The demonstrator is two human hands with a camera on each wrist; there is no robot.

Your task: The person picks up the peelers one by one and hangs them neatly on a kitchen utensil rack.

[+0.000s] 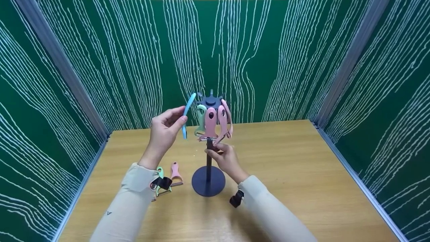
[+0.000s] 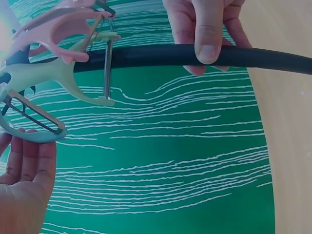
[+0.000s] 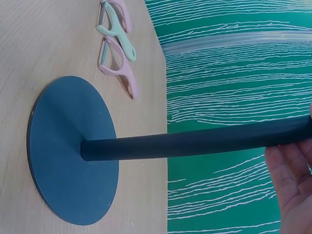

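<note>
My left hand point(image 1: 163, 131) pinches a blue peeler point(image 1: 188, 110) between thumb and fingers, held upright with its top end right beside the hooks of a dark rotary stand point(image 1: 209, 188). In the left wrist view the blade frame of the blue peeler point(image 2: 36, 135) points toward the pole. A mint green peeler point(image 1: 201, 122) and several pink peelers point(image 1: 210, 122) hang from the stand's hooks by their handle holes. Below them my right hand point(image 1: 229, 159) grips the black pole point(image 3: 204, 142), thumb across it, fingers behind.
On the wooden table point(image 1: 285, 168), left of the round base, lie a pink peeler point(image 1: 175, 170), a green peeler point(image 3: 117, 30) and another pink peeler point(image 3: 124, 13), partly behind my left wrist in the head view. Green walls with white lines point(image 1: 134, 60) enclose the table on the back and sides.
</note>
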